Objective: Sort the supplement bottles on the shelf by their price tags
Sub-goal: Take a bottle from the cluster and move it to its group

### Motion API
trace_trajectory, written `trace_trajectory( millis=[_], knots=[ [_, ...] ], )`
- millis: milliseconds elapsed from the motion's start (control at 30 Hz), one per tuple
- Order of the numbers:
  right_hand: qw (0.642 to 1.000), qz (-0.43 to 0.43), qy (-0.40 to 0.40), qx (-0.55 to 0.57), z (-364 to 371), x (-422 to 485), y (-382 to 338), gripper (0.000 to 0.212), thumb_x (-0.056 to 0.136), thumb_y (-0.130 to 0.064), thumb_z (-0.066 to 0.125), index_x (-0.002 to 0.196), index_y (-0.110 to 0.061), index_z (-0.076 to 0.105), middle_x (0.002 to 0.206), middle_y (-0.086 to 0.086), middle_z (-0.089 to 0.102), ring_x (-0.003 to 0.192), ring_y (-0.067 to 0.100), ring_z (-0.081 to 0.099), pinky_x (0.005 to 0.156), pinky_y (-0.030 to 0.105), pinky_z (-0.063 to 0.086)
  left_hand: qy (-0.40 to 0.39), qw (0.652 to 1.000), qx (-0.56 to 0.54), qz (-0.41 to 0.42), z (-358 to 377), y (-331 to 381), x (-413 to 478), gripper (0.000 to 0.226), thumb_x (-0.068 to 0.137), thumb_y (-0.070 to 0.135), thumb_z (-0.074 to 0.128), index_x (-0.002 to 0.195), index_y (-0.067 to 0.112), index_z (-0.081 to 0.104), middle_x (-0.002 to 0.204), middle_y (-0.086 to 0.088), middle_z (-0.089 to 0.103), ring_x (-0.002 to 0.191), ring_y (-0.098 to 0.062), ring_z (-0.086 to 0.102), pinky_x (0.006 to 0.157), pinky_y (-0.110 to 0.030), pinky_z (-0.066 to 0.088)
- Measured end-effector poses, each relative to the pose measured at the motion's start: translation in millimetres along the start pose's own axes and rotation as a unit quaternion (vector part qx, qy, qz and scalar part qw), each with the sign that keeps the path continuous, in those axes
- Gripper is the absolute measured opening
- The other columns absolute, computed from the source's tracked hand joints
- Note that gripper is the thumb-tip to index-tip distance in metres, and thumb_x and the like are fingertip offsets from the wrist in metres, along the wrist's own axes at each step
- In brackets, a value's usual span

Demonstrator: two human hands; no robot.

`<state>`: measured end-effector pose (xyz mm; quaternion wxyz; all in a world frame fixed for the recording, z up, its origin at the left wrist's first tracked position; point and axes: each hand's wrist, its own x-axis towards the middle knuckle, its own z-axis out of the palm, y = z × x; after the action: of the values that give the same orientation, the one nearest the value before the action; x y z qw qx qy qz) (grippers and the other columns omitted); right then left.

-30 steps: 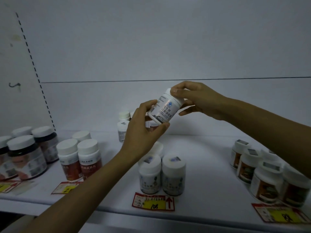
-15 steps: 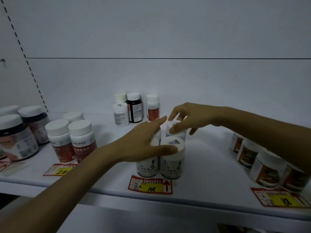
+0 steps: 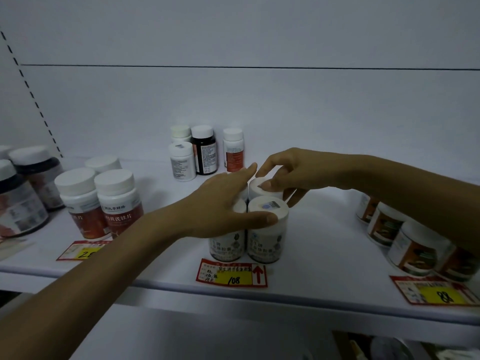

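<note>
The right hand (image 3: 298, 175) pinches the cap of a bottle (image 3: 261, 187) standing on the shelf (image 3: 324, 255) just behind the front bottle (image 3: 267, 229) above the 108 tag (image 3: 232, 275), likely seating it in that price row, while the left hand (image 3: 220, 203), fingers straight, steadies the neighbours.

Bottles (image 3: 267, 229) behind price tag (image 3: 232, 273) — mid-shelf (image 3: 324, 255)

Left forearm extended from the lower left corner diagonally to frame centre. Left hand (image 3: 220, 203) lay palm down, fingers straight and together, pointing up-right. Its thumb reached rightward and rested on the front bottle (image 3: 268, 232). Right forearm extended from the right edge, sloping up-left. Right hand (image 3: 293, 172) was arched, fingers curled down around the cap of the rear bottle (image 3: 259, 193), thumb on its top.
</note>
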<state>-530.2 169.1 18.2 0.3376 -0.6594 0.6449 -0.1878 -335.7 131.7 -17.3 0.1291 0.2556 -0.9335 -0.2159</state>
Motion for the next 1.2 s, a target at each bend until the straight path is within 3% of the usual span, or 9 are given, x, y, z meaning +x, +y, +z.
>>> trace_trajectory(
  millis=[333, 467, 667, 800, 867, 1000, 1100, 1200],
  knots=[
    [1.0, 0.011, 0.004, 0.001, 2, -8, -2, 0.027, 0.09, -0.023, 0.06, 0.115, -0.026, 0.05, 0.103, 0.0, 0.065, 0.09, 0.021, 0.069, 0.07, 0.029, 0.059, -0.02, 0.998, 0.059, 0.004, -5, 8, -1, 0.087, 0.071, 0.073, 0.046, 0.14, 0.021, 0.032, 0.135, 0.002, 0.049, 0.117, -0.016, 0.05, 0.098, -0.04, 0.045],
    [1.0, 0.01, -0.001, -0.013, 1, -7, -7, 0.022, 0.089, -0.025, 0.062, 0.109, -0.027, 0.053, 0.106, 0.003, 0.066, 0.093, 0.024, 0.069, 0.076, 0.034, 0.059, -0.043, 0.996, 0.074, 0.01, -11, 15, -1, 0.073, 0.072, 0.068, 0.044, 0.129, 0.022, 0.043, 0.121, 0.003, 0.056, 0.104, -0.014, 0.055, 0.091, -0.038, 0.05],
    [0.999, 0.018, -0.02, -0.026, -2, -3, -12, 0.016, 0.088, -0.026, 0.063, 0.1, -0.031, 0.055, 0.107, 0.002, 0.066, 0.092, 0.024, 0.07, 0.076, 0.035, 0.059, -0.068, 0.995, 0.072, 0.014, -19, 22, -1, 0.062, 0.081, 0.057, 0.05, 0.132, 0.022, 0.042, 0.131, 0.0, 0.051, 0.114, -0.017, 0.05, 0.097, -0.039, 0.047],
    [0.998, 0.009, -0.018, -0.061, -7, 4, -17, 0.012, 0.088, -0.024, 0.062, 0.098, -0.031, 0.057, 0.109, -0.004, 0.063, 0.102, 0.017, 0.062, 0.086, 0.033, 0.054, -0.055, 0.996, 0.061, 0.022, -31, 21, -4, 0.057, 0.087, 0.049, 0.048, 0.138, 0.026, 0.037, 0.141, 0.004, 0.045, 0.122, -0.012, 0.045, 0.091, -0.011, 0.036],
    [0.997, -0.02, 0.018, -0.07, -8, 11, -24, 0.01, 0.089, -0.019, 0.06, 0.096, -0.026, 0.06, 0.106, -0.006, 0.061, 0.104, 0.016, 0.058, 0.088, 0.031, 0.05, -0.041, 0.997, 0.063, 0.028, -41, 18, -8, 0.057, 0.088, 0.048, 0.046, 0.14, 0.029, 0.033, 0.143, 0.009, 0.043, 0.123, -0.007, 0.045, 0.086, -0.004, 0.031],
    [0.991, -0.083, 0.075, -0.071, -7, 29, -45, 0.012, 0.089, -0.013, 0.058, 0.098, -0.02, 0.061, 0.101, -0.006, 0.06, 0.091, 0.008, 0.056, 0.073, 0.021, 0.043, -0.008, 0.994, 0.102, 0.026, -59, 2, -19, 0.052, 0.088, 0.048, 0.045, 0.136, 0.027, 0.039, 0.133, 0.017, 0.046, 0.108, 0.006, 0.042, 0.084, 0.003, 0.029],
    [0.986, -0.105, 0.079, -0.106, -2, 47, -63, 0.015, 0.088, -0.018, 0.061, 0.103, -0.018, 0.061, 0.097, -0.007, 0.059, 0.088, 0.007, 0.056, 0.07, 0.02, 0.042, -0.004, 0.99, 0.138, 0.016, -76, -11, -24, 0.058, 0.087, 0.054, 0.044, 0.138, 0.026, 0.039, 0.139, 0.01, 0.047, 0.117, -0.005, 0.046, 0.098, -0.015, 0.037],
    [0.965, -0.103, 0.098, -0.221, 2, 70, -85, 0.029, 0.087, -0.026, 0.063, 0.114, -0.017, 0.058, 0.109, -0.001, 0.059, 0.099, 0.015, 0.055, 0.081, 0.027, 0.045, 0.001, 0.985, 0.173, 0.006, -99, -20, -29, 0.055, 0.087, 0.05, 0.046, 0.135, 0.023, 0.043, 0.135, 0.002, 0.051, 0.117, -0.013, 0.048, 0.098, -0.029, 0.039]
  ],
)
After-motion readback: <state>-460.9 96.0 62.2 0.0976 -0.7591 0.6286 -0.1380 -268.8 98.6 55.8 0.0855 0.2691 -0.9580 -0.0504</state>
